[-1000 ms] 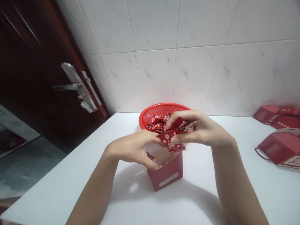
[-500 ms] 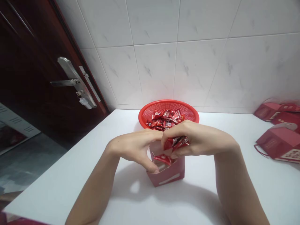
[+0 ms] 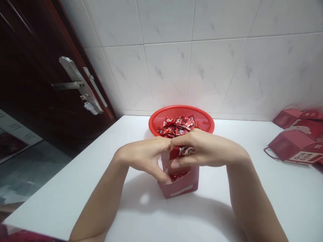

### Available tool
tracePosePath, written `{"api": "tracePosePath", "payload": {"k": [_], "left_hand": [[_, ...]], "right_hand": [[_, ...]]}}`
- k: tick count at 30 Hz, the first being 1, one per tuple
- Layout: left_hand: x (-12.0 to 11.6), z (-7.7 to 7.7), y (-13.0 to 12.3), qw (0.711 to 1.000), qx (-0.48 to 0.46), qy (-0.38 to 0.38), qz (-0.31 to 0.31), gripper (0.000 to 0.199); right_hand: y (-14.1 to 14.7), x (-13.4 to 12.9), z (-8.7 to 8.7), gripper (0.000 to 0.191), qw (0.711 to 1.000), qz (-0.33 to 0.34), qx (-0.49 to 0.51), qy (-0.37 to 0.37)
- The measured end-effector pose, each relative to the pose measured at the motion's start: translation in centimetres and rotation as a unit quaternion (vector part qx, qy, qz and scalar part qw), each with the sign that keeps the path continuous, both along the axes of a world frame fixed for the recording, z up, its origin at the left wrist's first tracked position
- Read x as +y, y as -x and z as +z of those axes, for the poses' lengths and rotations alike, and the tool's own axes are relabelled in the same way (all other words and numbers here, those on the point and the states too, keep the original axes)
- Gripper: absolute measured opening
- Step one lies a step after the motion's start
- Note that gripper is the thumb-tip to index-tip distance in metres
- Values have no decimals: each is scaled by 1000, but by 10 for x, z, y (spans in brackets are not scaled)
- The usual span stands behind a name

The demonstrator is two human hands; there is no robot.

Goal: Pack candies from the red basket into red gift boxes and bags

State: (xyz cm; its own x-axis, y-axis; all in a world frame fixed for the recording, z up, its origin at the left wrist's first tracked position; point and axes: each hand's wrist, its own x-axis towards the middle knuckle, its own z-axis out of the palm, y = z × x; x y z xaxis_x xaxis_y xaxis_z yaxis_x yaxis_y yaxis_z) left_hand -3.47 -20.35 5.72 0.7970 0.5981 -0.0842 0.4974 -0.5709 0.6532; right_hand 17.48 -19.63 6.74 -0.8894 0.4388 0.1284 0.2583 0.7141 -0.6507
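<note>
Where a smooth white table [image 3: 141, 218] meets a wall of white, grey-veined tiles [image 3: 164, 74], a round red plastic mesh basket [image 3: 181, 107] stands with a heap of shiny red wrapped sweets [image 3: 179, 126] in it. To the left is a dark reddish-brown door [image 3: 37, 67] with a silver metal handle plate [image 3: 79, 84] and keys [image 3: 89, 107] hanging from it; grey floor [image 3: 32, 168] shows below. Several red cardboard boxes with cord handles [image 3: 295, 144] lie at the table's right side. In front of the basket, an upright, open-topped red cardboard box [image 3: 183, 188] rests on the table, with red wrapped pieces [image 3: 178, 176] visible inside.

Both forearms reach in from the near edge, the wrists bent inward. The left hand [image 3: 143, 156] is spread, palm down, its thumb touching the box's near rim and its fingers extended across toward the right hand; its fingertips are hidden. The right hand [image 3: 205, 149] is above the box opening, grasping glossy red-and-white wrapped packets [image 3: 185, 151] between its thumb and curled fingers. Soft shadows fall on the table around the box.
</note>
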Motion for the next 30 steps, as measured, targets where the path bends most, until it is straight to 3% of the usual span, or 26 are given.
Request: {"api": "tracePosePath", "payload": {"k": [4,12,20,30], "left_hand": [[0,0,0,1000,5,11,-5,22],[1,0,-1,999,-27,39,-10,19],[5,-2,4,1000,1,-9,16,27],[5,-1,1,999,-25,26,-17,31]], "right_hand": [[0,0,0,20,1000,-2,-2,-1],[-2,-2,2,16,998,-58,17,-13],[-2,3,-1,17,1000,-7,12,-16],[-12,-2,4,28,999,9,-11,35]]}}
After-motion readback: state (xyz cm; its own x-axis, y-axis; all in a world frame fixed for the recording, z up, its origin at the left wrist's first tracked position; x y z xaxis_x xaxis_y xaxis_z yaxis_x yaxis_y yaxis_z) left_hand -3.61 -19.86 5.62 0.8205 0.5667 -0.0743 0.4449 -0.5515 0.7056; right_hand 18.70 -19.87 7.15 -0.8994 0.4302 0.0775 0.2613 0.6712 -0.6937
